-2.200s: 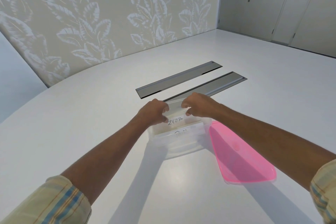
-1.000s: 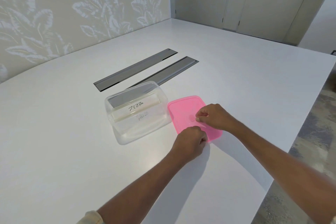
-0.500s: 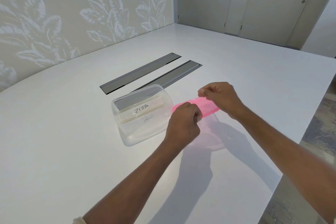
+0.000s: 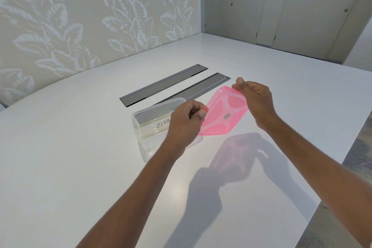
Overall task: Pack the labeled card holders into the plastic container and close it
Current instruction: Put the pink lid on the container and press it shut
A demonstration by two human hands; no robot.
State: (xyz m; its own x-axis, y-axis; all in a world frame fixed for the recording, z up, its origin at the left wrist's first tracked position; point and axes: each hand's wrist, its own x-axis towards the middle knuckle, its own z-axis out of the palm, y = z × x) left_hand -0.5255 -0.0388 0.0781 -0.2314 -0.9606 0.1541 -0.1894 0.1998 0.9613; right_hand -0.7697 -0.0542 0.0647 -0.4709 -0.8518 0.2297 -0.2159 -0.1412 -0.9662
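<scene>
The lid (image 4: 224, 113) is in the air, tilted with its underside toward the camera, pinched at two opposite ends. The left hand (image 4: 186, 124) has thumb and fingertips closed on the near-left edge; the right hand (image 4: 256, 99) has thumb and fingers closed on the far-right corner. It is thin pink translucent plastic with moulded ribs, so it is probably very light and somewhat springy; it may bow if squeezed from both ends. Edge pinches like these suit it, since the flat face gives little to hold.

The container (image 4: 156, 125) stands on the surface (image 4: 70, 157) just left of and below the left hand, partly hidden behind it. It is clear, thin-walled and open-topped, with card holders inside; one label (image 4: 162, 124) reads what looks like "ZEBRA". Being so light, it may slide when the lid is pressed on, so pressing down at the rim corners seems wiser than pushing sideways.

Beyond both hands lie two grey slots (image 4: 175, 84) set flush in the surface; they should not interfere. Nothing else lies between lid and container except the left hand's own wrist, which covers the container's right rim.
</scene>
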